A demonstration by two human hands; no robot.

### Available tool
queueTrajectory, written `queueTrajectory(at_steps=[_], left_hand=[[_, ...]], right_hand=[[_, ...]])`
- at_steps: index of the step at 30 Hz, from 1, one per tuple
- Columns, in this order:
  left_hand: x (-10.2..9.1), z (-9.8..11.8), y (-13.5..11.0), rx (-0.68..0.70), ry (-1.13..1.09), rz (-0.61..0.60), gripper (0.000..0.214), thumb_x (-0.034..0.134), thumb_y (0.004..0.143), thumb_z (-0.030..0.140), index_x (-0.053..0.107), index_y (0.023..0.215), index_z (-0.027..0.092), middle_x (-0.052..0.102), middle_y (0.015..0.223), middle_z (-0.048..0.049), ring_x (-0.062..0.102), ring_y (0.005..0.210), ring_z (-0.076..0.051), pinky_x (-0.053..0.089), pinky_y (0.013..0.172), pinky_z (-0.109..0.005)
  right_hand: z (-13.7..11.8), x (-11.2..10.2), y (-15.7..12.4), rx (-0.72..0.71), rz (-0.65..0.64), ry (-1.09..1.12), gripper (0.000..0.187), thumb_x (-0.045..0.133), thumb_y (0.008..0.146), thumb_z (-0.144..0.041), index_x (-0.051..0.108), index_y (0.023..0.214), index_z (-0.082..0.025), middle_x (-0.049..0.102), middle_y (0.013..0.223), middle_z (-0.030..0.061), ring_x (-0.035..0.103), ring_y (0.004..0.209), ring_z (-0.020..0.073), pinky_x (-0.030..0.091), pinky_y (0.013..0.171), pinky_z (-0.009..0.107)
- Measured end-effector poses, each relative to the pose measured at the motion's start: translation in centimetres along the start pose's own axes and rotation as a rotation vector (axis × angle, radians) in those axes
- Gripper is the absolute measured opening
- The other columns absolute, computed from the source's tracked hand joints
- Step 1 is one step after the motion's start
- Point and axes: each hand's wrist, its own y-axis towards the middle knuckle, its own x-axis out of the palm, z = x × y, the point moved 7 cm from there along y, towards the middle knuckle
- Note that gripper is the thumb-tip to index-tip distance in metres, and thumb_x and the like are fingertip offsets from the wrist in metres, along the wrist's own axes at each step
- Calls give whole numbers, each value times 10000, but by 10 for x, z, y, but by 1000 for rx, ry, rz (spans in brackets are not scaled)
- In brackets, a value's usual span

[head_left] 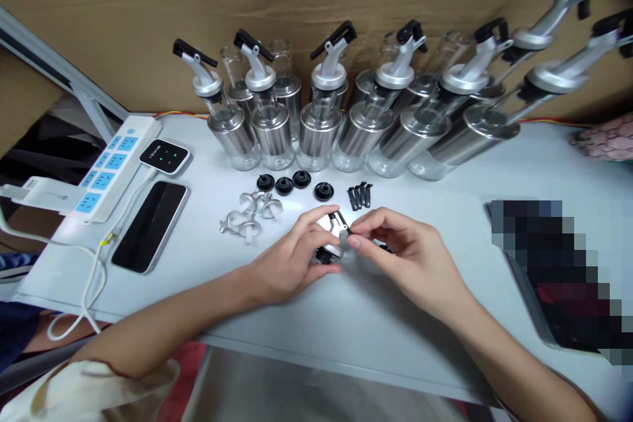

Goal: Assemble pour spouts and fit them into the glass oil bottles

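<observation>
My left hand [297, 254] is closed around a silver pourer spout [330, 229] with a black base, held just above the white table [316, 323]. My right hand [400, 247] pinches a small black piece at the spout's tip, thumb and forefinger pressed together. Just behind my hands lie several black round gaskets [293, 183], several silver spout parts [247, 214] and a cluster of small black levers [360, 195].
A row of several glass-and-steel oil bottles [316, 125], most with pourer tops, stands along the cardboard back wall. At the left lie a power strip [111, 168], a small black device [165, 156] and a phone [150, 224]. A blurred dark tablet [558, 270] sits at the right.
</observation>
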Motion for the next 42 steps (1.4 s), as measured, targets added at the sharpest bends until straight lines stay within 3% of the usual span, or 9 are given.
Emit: queueTrajectory(at_steps=[11,17,42], left_hand=[[6,-1,-5,-1,45,-29,241,447,959,174,322,1161,210,402,1337,-223,581,770,-139,551,703,-379],[3,3,-2,15,59,-25,204,442,943,138,330,1098,208,396,1313,-206,556,761,-128,539,663,-330],[0,4,-2,-2,-16,-13,101,462,948,221,384,1013,217,424,1305,-190,561,740,-141,537,651,-343]], right_hand=[[7,8,-1,112,-58,194,158,751,670,-298,639,639,-191,690,677,25,616,602,135,511,605,274],[11,11,-2,202,-89,289,191,779,638,-290,625,609,-180,661,638,8,578,545,100,487,550,240],[6,15,-4,250,-164,380,304,860,586,-343,607,581,-174,642,576,-12,570,474,88,480,514,229]])
